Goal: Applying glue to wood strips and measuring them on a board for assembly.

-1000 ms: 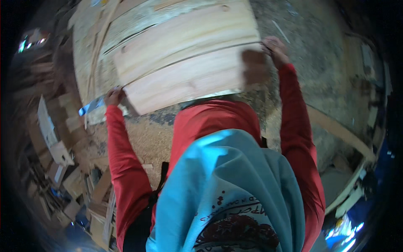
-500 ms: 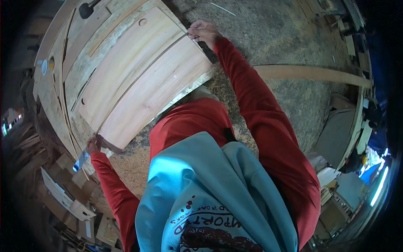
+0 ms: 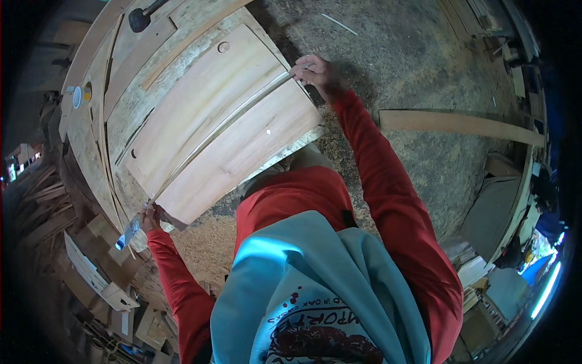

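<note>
Two pale wooden boards lie side by side on a worktable, a far board (image 3: 200,100) with a round mark near each end and a near board (image 3: 242,142). Along the seam between them runs a long, thin, pale strip (image 3: 236,113), its material unclear. My right hand (image 3: 316,74) pinches the strip's far-right end, at the boards' edge. At the near-left end my left hand (image 3: 150,218) has its fingers closed round the other end, partly hidden. Beside the left hand is a clear plastic bottle (image 3: 128,233) with a blue cap.
A black-headed mallet (image 3: 139,20) and several wood strips lie on the worktable's far side, near a small white-and-blue round container (image 3: 77,97). A long plank (image 3: 454,121) lies to the right over the dusty floor. Wood offcuts (image 3: 97,273) are piled at the lower left.
The pale strip now shows, slightly bowed, along the seam, where only a dark line showed before. Both hands remain at the seam's ends. The whole view has shifted a little.
</note>
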A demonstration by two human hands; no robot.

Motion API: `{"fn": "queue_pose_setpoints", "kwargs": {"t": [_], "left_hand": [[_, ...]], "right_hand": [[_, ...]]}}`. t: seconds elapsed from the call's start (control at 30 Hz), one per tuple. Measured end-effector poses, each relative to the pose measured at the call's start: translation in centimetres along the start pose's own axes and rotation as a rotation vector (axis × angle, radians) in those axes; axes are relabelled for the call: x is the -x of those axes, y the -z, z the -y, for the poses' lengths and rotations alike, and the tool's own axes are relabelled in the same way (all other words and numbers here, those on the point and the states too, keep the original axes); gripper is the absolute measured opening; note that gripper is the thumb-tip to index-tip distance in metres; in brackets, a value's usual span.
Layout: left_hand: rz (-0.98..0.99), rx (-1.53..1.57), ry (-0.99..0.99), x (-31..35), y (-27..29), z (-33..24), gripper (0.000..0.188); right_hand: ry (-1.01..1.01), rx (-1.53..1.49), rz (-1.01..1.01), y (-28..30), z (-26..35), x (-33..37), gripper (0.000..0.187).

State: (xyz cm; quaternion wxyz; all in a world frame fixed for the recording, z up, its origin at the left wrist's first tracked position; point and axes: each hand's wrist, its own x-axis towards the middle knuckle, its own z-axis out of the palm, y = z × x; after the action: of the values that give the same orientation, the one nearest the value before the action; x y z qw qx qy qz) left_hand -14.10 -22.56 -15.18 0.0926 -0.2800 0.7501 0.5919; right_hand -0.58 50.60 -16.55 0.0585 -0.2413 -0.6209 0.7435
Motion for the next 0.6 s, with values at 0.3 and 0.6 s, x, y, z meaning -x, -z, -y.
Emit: {"fn": "queue_pose_setpoints", "kwargs": {"t": [0.3, 0.6], "left_hand": [[-0.053, 0.016, 0.039, 1.5, 0.9, 0.0, 0.024], [-0.239, 0.063, 0.065, 1.8, 2.0, 1.2, 0.036]], "right_hand": [[0.049, -0.057, 0.056, -1.0, 0.8, -1.3, 0.025], [0.041, -0.160, 0.122, -0.5, -0.8, -1.2, 0.020]]}}
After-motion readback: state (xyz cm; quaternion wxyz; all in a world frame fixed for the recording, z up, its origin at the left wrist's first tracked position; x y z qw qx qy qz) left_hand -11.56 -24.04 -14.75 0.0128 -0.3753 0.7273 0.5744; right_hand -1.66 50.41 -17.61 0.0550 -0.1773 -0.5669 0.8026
